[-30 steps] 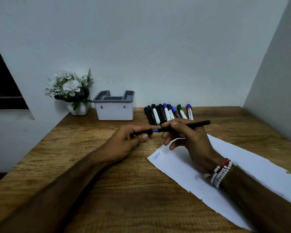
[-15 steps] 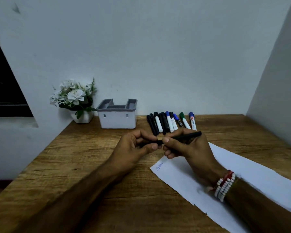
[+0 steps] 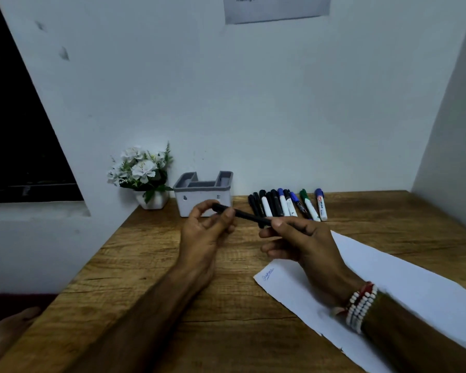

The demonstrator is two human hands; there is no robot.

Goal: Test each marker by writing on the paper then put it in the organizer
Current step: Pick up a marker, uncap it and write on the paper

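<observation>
A slim black marker is held level above the desk between both hands, its cap on. My left hand pinches its left end with thumb and fingers. My right hand grips its right part. The grey-and-white organizer stands just behind the left hand, against the wall. A white sheet of paper lies slanted under my right forearm, with a small blue scribble near its left corner. Several other markers lie in a row at the back of the desk.
A small white pot of white flowers stands left of the organizer. The wooden desk is closed in by a wall behind and a side wall at right. A dark window opening is at left.
The blue tip seen a second ago is now covered, and the capped marker has shifted left toward the organizer. The camera has tilted up, showing more wall.
</observation>
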